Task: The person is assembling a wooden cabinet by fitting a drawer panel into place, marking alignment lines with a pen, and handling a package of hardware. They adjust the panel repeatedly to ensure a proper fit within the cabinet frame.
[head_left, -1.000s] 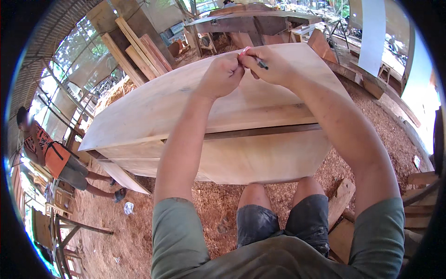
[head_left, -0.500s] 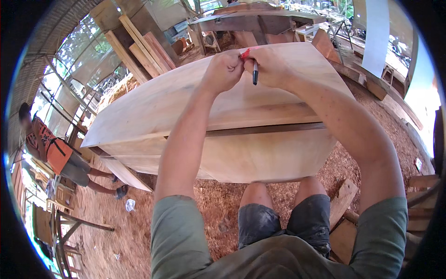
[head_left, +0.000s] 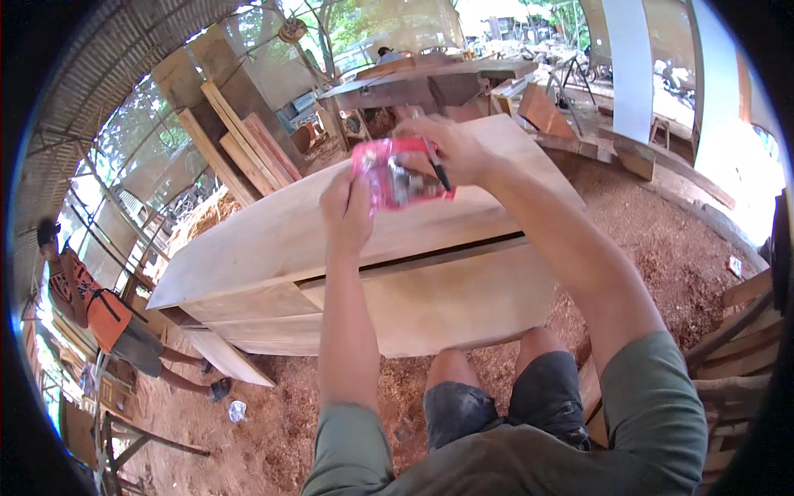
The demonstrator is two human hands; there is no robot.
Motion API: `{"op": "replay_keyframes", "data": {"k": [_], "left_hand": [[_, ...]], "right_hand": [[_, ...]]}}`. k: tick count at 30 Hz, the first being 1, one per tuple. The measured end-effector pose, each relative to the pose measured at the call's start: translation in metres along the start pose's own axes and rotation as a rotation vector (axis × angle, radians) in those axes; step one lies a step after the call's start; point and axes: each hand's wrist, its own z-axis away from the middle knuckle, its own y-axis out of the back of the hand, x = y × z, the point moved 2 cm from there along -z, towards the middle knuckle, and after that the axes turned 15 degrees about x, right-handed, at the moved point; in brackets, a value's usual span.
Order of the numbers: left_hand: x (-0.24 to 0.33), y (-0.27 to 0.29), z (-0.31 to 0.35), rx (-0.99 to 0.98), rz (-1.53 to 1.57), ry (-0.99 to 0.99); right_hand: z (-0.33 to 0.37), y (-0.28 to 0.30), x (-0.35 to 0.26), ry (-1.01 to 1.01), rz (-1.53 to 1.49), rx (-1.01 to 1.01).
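A shiny pink plastic packet (head_left: 387, 183) hangs between my hands above the pale wooden top. My left hand (head_left: 347, 211) pinches its left edge with thumb and fingers. At the packet's upper right is my right hand (head_left: 459, 153), blurred by motion, its fingers curled round a dark marker pen (head_left: 437, 168) that points downward. Whether these fingers also grip the packet, I cannot tell. Dark and silvery patches show through the packet's face, but its contents are unclear. Below both hands stands a big pale wooden cabinet (head_left: 273, 236) with a dark gap along its front.
Planks (head_left: 240, 136) lean at the back left. A person (head_left: 95, 302) in an orange top stands beyond the cabinet's left end. A dark wooden workbench (head_left: 413, 89) crosses the far side. Wood shavings (head_left: 641, 248) cover the floor, with timber pieces (head_left: 732, 364) at my right.
My hands have come nearer and slightly apart, bringing the packet into fuller sight; before, only a red bit showed between them. The view has shifted, and the cabinet sits lower.
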Motion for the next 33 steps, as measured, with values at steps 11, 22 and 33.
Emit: {"op": "replay_keyframes", "data": {"k": [11,22,33], "left_hand": [[0.071,0.08,0.102,0.353,0.41,0.252],[0.055,0.1,0.15,0.496,0.266,0.573],[0.058,0.11,0.158,0.705,0.209,0.749]], "right_hand": [[0.07,0.053,-0.136,-0.594,-0.398,-0.158],[0.172,0.04,-0.144,-1.015,-0.714,-0.119],[0.209,0.022,-0.165,-1.199,-1.051,0.061]]}}
